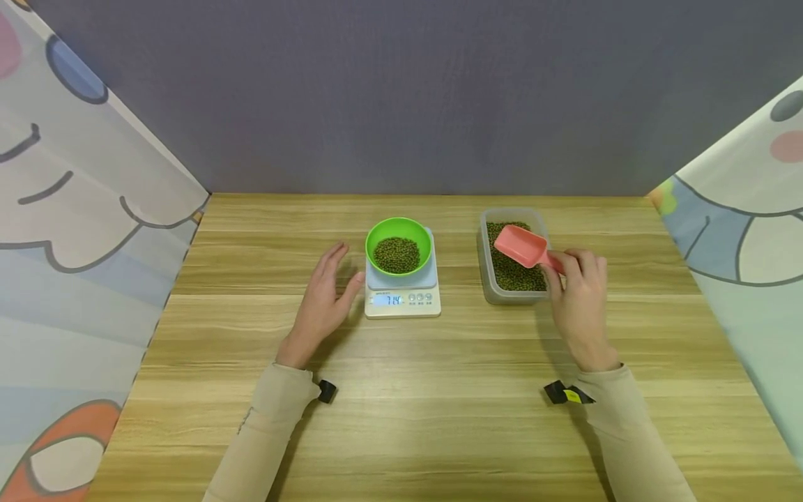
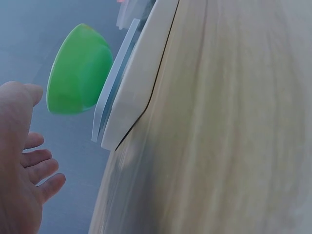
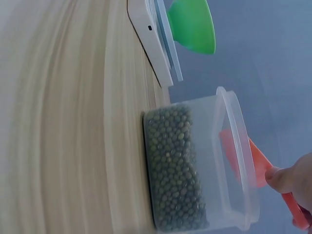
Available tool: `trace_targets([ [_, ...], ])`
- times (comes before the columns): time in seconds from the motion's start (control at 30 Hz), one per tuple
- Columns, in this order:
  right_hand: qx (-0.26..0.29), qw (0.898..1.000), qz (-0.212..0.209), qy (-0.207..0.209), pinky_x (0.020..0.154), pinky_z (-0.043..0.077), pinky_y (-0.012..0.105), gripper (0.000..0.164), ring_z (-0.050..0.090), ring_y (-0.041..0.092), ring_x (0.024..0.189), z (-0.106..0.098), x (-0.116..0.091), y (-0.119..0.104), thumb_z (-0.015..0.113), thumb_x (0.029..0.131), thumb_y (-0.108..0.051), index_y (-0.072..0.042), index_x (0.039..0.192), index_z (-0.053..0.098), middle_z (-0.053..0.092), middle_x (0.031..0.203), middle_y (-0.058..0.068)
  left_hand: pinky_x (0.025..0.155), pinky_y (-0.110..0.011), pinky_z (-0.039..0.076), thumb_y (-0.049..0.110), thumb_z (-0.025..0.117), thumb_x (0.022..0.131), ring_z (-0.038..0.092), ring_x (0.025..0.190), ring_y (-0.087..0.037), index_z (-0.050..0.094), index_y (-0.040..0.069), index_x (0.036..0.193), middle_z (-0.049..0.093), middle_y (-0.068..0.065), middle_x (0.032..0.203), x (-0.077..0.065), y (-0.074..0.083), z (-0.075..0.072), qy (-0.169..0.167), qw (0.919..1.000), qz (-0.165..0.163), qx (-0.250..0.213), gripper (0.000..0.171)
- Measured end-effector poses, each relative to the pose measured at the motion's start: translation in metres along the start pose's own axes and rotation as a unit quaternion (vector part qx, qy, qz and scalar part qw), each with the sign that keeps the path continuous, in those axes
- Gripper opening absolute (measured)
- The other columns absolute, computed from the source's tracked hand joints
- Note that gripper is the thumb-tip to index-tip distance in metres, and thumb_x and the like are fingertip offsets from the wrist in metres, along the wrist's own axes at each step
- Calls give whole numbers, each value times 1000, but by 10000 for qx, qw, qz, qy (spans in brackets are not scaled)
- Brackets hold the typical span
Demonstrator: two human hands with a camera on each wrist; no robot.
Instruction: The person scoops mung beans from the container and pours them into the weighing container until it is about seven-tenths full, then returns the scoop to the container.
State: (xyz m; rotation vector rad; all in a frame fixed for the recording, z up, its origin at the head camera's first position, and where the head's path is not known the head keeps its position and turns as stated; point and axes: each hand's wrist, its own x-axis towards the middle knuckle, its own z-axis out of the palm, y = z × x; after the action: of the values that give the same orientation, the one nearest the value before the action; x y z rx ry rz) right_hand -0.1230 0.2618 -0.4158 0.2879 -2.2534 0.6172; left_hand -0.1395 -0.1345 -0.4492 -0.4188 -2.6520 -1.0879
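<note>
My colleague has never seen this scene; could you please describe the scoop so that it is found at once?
On the wooden table, a translucent box of green beans stands right of the scale. The right hand holds the scoop at the box's open top. Unlike the pale box and the bright green bowl, it is pinkish red.

The right hand point(image 1: 580, 300) grips a coral-pink plastic scoop point(image 1: 521, 246) above a translucent rectangular tub point(image 1: 514, 298) of small green beans point(image 1: 514, 277). On the wood-grain table point(image 1: 439, 390), a white digital scale point(image 1: 404, 311) bears a round bright-green bowl point(image 1: 399, 228) of similar beans point(image 1: 396, 256) — its display point(image 1: 387, 300) seemingly reads 71.4 — and the left hand point(image 1: 321, 303), fingers point(image 1: 327, 266) extended, is just beside it.
</note>
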Motion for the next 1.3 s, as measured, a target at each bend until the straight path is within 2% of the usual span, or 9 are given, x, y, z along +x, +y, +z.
trace_targets([
  [0.27, -141, 9995, 102, -251, 69, 35, 49, 24, 44, 39, 82, -7, -3, 4, 73, 77, -6, 10, 94, 66, 56, 87, 24, 110, -52, 28, 43, 49, 95, 30, 135, -29, 35, 1, 144, 32, -14, 150, -1, -3, 1, 24, 10000, 10, -26, 66],
  [0.6, -535, 9921, -209, -1111, 67, 41, 49, 24, 44, 39, 79, -18, 1, 3, 71, 78, -3, 16, 91, 64, 57, 85, 27, 110, -52, 28, 40, 50, 95, 30, 135, -29, 36, 0, 143, 33, -15, 150, -1, -2, -1, 11, 10000, -8, -37, 64],
  [0.97, -1074, 9747, -426, -1911, 68, 43, 52, 21, 47, 41, 73, -42, 28, -18, 73, 74, 0, 17, 82, 63, 56, 74, 28, 111, -51, 28, 40, 50, 95, 30, 135, -28, 36, 2, 144, 34, -16, 149, 0, -4, 0, 33, 10000, -28, 19, 64],
  [1.13, -1450, 9605, -684, -2273, 68, 42, 51, 21, 47, 42, 72, -48, 35, -27, 74, 72, 1, 17, 77, 61, 55, 71, 28, 111, -51, 28, 40, 50, 95, 29, 135, -28, 35, 1, 144, 33, -16, 149, 0, -5, 1, 26, 10000, -27, -2, 64],
  [1.3, -1725, 9481, -932, -2505, 66, 42, 51, 21, 47, 43, 68, -46, 39, -32, 73, 72, 1, 16, 71, 59, 53, 66, 28, 110, -52, 28, 40, 50, 95, 30, 135, -29, 36, 0, 143, 34, -17, 148, 0, -4, 1, 38, 10000, -21, -22, 64],
])
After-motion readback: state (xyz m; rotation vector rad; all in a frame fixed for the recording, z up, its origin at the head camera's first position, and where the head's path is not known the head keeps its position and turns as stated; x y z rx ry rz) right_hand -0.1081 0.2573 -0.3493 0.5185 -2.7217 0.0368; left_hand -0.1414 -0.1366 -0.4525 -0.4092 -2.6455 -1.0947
